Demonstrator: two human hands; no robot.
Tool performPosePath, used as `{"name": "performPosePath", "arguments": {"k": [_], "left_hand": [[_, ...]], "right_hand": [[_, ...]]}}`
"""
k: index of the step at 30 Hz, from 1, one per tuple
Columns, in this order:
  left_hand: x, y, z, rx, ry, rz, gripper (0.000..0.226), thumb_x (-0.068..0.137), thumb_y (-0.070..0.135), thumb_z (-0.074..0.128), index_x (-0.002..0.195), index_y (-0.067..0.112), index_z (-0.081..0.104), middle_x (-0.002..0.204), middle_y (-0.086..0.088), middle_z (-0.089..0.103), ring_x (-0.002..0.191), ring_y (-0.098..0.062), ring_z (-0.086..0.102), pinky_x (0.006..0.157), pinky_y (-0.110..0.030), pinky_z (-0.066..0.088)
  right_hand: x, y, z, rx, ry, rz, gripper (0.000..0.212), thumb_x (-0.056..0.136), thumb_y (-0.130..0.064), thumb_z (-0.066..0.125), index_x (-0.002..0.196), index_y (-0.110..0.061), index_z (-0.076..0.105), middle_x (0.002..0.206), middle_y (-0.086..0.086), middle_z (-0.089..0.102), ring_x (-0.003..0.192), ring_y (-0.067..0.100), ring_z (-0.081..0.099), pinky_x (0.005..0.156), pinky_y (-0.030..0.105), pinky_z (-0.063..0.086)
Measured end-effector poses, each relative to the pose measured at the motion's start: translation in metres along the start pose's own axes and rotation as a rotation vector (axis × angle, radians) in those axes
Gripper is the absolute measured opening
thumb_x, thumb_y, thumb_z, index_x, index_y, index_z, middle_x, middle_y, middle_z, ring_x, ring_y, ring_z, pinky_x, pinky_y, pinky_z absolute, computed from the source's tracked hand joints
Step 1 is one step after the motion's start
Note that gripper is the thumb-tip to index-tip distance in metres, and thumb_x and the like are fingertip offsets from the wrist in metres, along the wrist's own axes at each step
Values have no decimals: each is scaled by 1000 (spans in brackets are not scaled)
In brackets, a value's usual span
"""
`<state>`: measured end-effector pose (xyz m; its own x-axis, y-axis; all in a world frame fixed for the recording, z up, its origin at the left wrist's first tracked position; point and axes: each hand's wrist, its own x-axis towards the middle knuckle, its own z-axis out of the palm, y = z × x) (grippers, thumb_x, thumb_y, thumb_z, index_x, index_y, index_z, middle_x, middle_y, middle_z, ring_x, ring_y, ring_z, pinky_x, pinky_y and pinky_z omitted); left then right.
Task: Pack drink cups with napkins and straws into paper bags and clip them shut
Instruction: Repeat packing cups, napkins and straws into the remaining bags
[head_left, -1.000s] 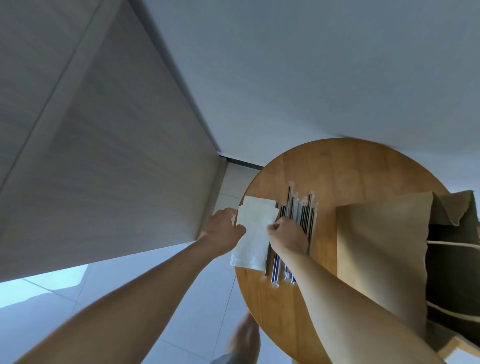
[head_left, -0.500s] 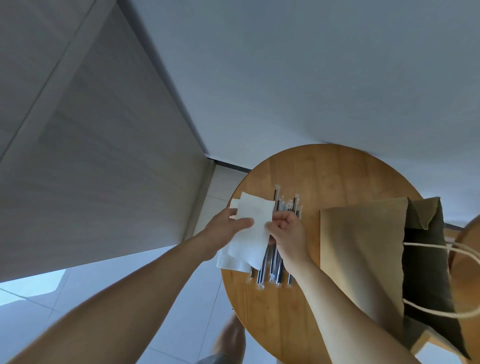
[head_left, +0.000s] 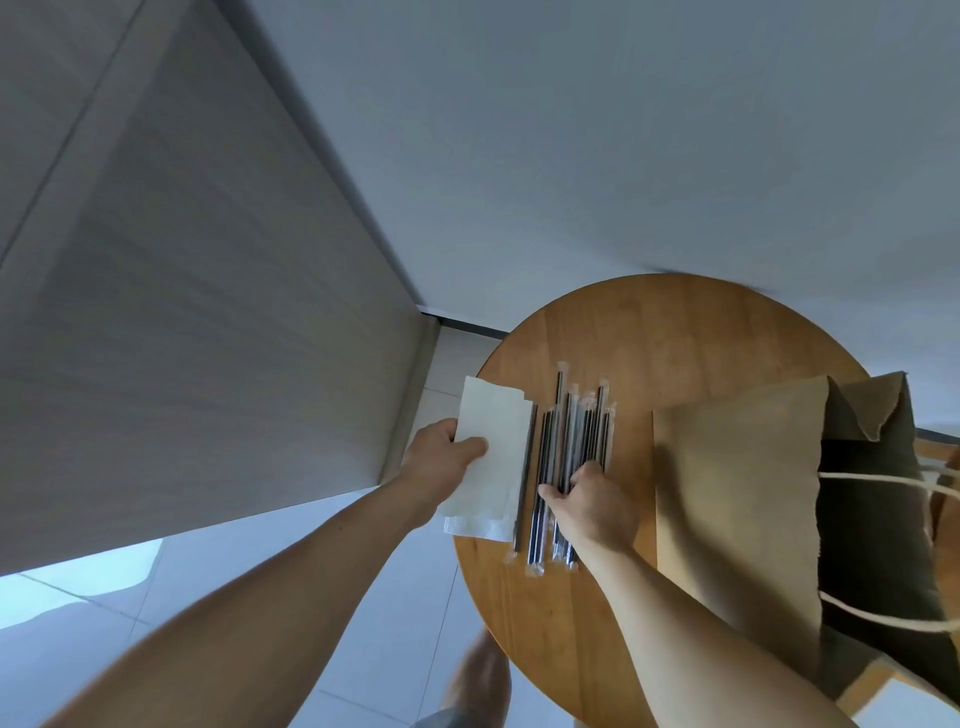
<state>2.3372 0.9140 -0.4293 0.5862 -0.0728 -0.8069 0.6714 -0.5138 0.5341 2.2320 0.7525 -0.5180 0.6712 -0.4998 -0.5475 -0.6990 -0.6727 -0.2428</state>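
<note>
A round wooden bench (head_left: 675, 332) is standing close to a plain pale wall (head_left: 597, 130), which is filling the upper right of the view. A grey-beige panelled surface (head_left: 182, 338) with a faint horizontal grain is running along the left, meeting the pale wall at a corner where a dark strip (head_left: 462, 325) is showing along the base. Pale floor tiles (head_left: 104, 649) with thin grout lines are spreading below, and daylight is falling in a bright patch (head_left: 78, 577) on them at the lower left. The bench's warm plank top is showing joints between its boards.
</note>
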Motion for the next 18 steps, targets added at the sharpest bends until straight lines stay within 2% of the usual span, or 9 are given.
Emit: {"name": "performPosePath", "arguments": {"k": [5,8,10,14,16,18], "left_hand": [[-3,-2,5,31,2,-1,24,95,24,61,118,18,61,117,-6,66,105,-29,62,97,-50,52],[-4,-3,7,38,-1,-4,25,95,25,61,119,18,60,117,-5,65,105,-29,62,98,-49,52],[-5,-2,9,40,1,0,24,95,26,61,118,18,61,116,-5,65,104,-28,62,97,-48,52],[-10,2,12,50,4,12,25,96,26,60,119,17,60,116,-5,65,105,-28,62,97,-48,52],[-13,7,12,54,3,24,25,96,26,58,119,17,60,116,-6,65,105,-29,62,97,-48,52],[-19,13,14,59,3,48,24,97,27,57,119,18,59,115,-5,65,104,-28,62,95,-46,53]], "right_hand": [[6,3,2,40,-24,-4,27,92,-48,59,81,-25,50,59,-10,55,47,6,54,40,20,33],[8,5,3,72,-63,22,22,95,-42,54,86,-23,57,66,-7,62,59,16,64,53,30,52],[7,6,1,89,-54,43,21,95,-40,53,84,-24,60,64,-8,62,60,16,64,59,33,56],[-2,7,-11,115,4,56,22,91,-41,57,74,-28,55,58,-10,60,53,11,61,52,30,56],[-7,5,-22,174,5,74,18,89,-39,56,76,-27,54,62,-8,62,57,15,62,55,32,55],[-14,0,-38,257,17,71,13,88,-36,56,79,-27,55,66,-8,62,61,14,61,55,29,50]]}}
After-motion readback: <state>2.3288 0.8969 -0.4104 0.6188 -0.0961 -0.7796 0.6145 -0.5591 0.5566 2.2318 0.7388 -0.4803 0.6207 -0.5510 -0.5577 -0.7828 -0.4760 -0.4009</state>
